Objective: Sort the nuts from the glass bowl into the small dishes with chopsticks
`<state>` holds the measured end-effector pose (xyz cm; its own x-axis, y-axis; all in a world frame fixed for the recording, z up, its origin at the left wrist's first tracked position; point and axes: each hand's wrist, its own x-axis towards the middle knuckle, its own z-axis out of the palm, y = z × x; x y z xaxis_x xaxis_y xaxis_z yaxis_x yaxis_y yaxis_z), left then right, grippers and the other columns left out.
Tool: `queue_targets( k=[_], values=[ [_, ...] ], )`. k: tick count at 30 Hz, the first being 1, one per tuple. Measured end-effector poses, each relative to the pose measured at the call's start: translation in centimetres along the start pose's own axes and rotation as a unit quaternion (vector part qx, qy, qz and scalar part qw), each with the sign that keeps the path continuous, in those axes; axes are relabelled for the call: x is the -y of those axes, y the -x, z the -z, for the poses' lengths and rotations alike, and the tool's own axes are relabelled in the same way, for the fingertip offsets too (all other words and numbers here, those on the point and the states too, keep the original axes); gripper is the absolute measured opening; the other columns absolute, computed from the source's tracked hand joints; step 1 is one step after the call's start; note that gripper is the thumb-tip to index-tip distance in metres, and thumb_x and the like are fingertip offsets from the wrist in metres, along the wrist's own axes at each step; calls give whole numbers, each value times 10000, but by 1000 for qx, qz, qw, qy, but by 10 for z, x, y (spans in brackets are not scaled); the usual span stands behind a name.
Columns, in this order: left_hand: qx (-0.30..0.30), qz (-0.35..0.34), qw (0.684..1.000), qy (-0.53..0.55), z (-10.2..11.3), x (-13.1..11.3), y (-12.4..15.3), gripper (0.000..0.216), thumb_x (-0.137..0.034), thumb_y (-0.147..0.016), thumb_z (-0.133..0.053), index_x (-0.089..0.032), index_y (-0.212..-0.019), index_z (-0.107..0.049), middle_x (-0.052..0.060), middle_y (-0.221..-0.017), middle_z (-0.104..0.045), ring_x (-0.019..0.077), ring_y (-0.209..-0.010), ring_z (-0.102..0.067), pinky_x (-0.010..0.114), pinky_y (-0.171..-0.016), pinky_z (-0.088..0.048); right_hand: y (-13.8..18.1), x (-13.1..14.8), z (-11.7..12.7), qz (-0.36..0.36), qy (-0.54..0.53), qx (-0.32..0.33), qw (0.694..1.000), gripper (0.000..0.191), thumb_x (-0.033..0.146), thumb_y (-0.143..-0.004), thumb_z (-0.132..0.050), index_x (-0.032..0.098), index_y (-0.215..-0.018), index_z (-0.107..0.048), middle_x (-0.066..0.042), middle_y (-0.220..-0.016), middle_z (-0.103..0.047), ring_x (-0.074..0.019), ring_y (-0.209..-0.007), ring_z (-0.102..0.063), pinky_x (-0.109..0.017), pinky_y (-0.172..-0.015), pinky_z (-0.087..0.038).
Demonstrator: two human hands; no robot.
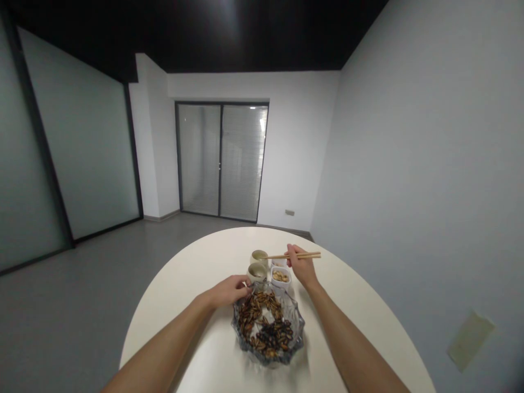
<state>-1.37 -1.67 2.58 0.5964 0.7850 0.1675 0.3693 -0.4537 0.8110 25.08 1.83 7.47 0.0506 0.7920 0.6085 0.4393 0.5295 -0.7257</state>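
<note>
My left hand [230, 289] is at the far left edge of a scalloped clear glass bowl [298, 322], thumb and fingers closed on its rim. Brown striped seeds [266, 301] and a darker, shiny heap [272, 334] lie in the bowl. In my right hand [302, 266] is a pair of wooden chopsticks [311, 255], pointing left. Their tips are over a far greenish cup [254, 262]; whether they hold anything is too small to tell. A nearer matching cup [250, 273] stands close to my left fingers. Beside it a white dish [280, 284] contains pale tan pieces [280, 276].
Everything stands on a round white table [184, 284]. Another white dish [275, 264] is partly hidden behind the chopsticks and my right hand. A grey wall [409, 164] runs along the right, and glazed doors [221, 164] are at the back.
</note>
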Motion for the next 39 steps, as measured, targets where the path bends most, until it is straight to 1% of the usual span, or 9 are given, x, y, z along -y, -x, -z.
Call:
queue_targets(
  k=[5,13,17,20,21,25,29,35,39],
  values=[
    [-1,11,1000,10,-1,4,-1,228,-371,-821,-547,-152,-850,-602,5,-753,-586,154,-695,-511,229,-623,-394,9,-2,4,3,18,-10,1000,571,658,-933,-413,184,-695,-623,3,-523,-567,-159,-508,-548,-270,-542,-428],
    [-5,8,1000,1,-3,-1,-1,237,-373,-826,-540,-154,-872,-615,16,-812,-613,168,-753,-531,236,-659,-415,20,26,38,4,-54,-54,997,588,677,-907,-442,190,-626,-614,19,-432,-482,-133,-416,-447,-258,-446,-374],
    [-1,7,1000,10,-4,-1,-1,249,-386,-830,-540,-152,-872,-614,19,-809,-616,175,-766,-545,240,-666,-416,40,37,58,-7,-89,1,996,634,716,-875,-447,199,-530,-572,19,-385,-427,-117,-375,-385,-247,-390,-310],
    [2,8,1000,14,-4,0,-2,256,-392,-825,-547,-148,-868,-612,19,-796,-616,176,-759,-548,247,-669,-414,53,42,71,-23,-74,89,993,636,707,-874,-449,196,-519,-576,22,-379,-409,-110,-362,-355,-238,-363,-262],
    [3,11,1000,13,-5,1,-2,261,-398,-824,-549,-148,-869,-611,19,-791,-617,176,-753,-549,249,-666,-413,55,43,74,-26,-66,102,992,631,697,-881,-448,194,-522,-577,24,-381,-403,-110,-364,-357,-236,-363,-261],
    [-2,18,1000,8,-5,4,-3,276,-415,-821,-556,-149,-867,-612,22,-790,-620,179,-751,-548,253,-668,-412,58,45,77,-19,-31,123,992,622,664,-897,-439,190,-515,-567,19,-412,-411,-111,-387,-365,-239,-380,-276],
    [-3,6,1000,12,-5,4,-3,279,-418,-828,-550,-148,-863,-612,23,-797,-613,178,-761,-542,253,-676,-409,58,41,73,-3,-1,145,989,593,608,-922,-438,184,-532,-579,17,-443,-430,-113,-412,-382,-238,-401,-295],
    [1,9,1000,11,-5,0,-2,271,-426,-812,-554,-156,-810,-582,9,-749,-586,162,-714,-518,247,-657,-394,59,41,65,16,0,174,985,550,546,-954,-435,183,-596,-640,16,-445,-483,-121,-426,-436,-236,-440,-354],
    [4,7,1000,5,-4,-2,-2,266,-422,-806,-552,-158,-818,-585,9,-747,-582,162,-711,-511,247,-650,-386,59,41,67,19,-8,166,986,567,557,-952,-427,179,-595,-652,10,-434,-488,-122,-423,-443,-234,-435,-351]
  ],
)
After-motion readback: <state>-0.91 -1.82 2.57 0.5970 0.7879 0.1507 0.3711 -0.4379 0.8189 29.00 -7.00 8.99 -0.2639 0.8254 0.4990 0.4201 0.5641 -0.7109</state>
